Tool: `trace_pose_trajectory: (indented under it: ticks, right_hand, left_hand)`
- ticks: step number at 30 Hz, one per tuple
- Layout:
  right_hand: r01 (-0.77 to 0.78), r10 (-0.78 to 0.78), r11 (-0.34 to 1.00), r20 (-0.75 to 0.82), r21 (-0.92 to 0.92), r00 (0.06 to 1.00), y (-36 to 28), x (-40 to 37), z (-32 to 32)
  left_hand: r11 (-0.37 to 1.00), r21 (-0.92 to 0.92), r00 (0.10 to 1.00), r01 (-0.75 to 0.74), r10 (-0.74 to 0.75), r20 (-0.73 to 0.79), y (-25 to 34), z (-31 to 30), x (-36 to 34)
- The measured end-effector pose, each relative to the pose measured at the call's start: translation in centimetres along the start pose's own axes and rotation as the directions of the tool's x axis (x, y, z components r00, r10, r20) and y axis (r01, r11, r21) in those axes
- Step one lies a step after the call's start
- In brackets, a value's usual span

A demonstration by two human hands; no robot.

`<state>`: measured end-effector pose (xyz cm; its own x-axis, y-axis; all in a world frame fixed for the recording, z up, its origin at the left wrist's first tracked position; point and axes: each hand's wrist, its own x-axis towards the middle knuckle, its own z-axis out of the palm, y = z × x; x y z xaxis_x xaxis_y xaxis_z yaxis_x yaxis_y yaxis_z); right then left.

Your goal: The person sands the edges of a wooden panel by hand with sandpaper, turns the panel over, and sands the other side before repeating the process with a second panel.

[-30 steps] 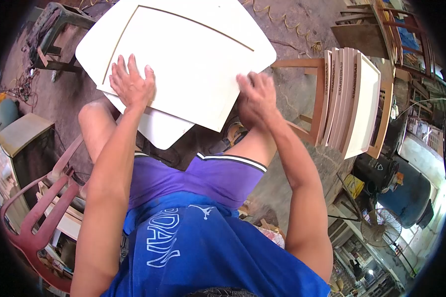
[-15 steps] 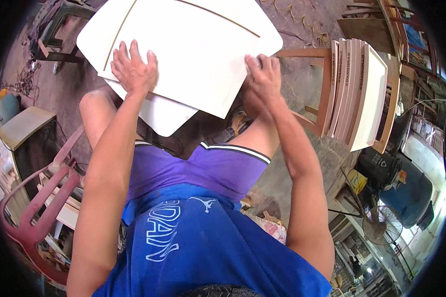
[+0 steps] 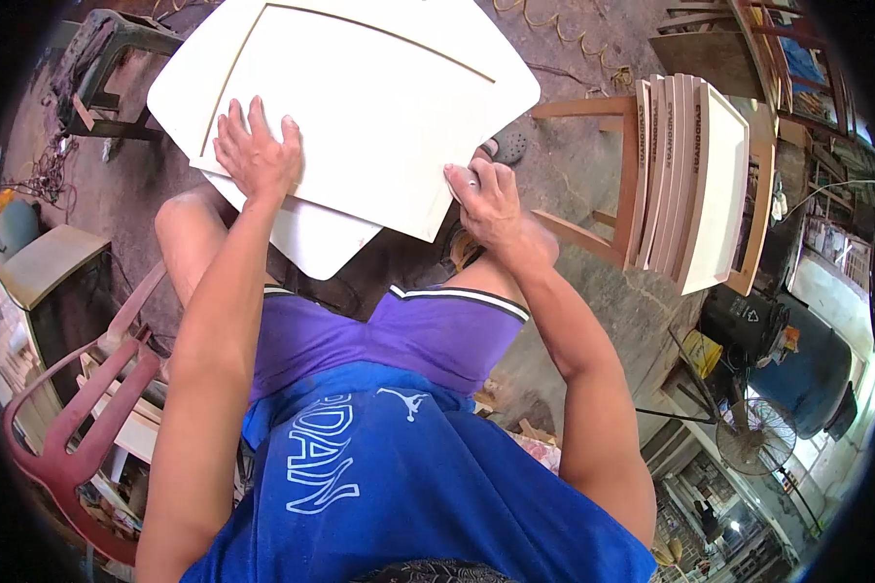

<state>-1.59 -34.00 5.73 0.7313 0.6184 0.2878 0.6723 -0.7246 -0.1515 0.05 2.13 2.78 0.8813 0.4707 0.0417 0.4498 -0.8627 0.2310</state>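
Note:
A white rectangular panel [image 3: 360, 146] with brown lines along its far and left edges lies on a white table top with rounded corners [image 3: 321, 243]. My left hand [image 3: 258, 155] rests flat on the panel's near-left part, fingers spread, holding nothing. At the panel's right edge, close to its near corner, my right hand [image 3: 493, 202] has its fingers curled and pressed together. A small greyish bit shows at its fingertips, but I cannot make out what it is.
To the right, a wooden stand [image 3: 627, 175] carries several stacked white panels [image 3: 685, 175] with lettered edges. A red plastic chair [image 3: 78, 447] is at the lower left, a dark stool [image 3: 107, 68] at the upper left. A fan [image 3: 756, 435] stands lower right; a coiled hose [image 3: 564, 34] lies beyond the table.
My right hand has slid toward me along the panel's right edge, its fingers still curled. My left hand keeps its place on the panel. A shoe now shows beyond the right hand.

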Motion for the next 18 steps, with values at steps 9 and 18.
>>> trace_pose_trajectory:
  ticks: [9, 18]
  right_hand:
    - [0.011, -0.02, 0.999, 0.182, 0.049, 0.983, -1.1, -0.4, -2.0]
    - [-0.002, 0.009, 0.997, 0.089, -0.077, 0.996, -1.1, -0.5, -1.7]
  left_hand:
    - [1.0, -0.008, 1.0, -0.002, 0.002, -0.004, 0.1, 0.1, 0.2]
    - [0.999, -0.038, 0.999, -0.022, 0.021, -0.033, -0.1, 0.0, 0.2]
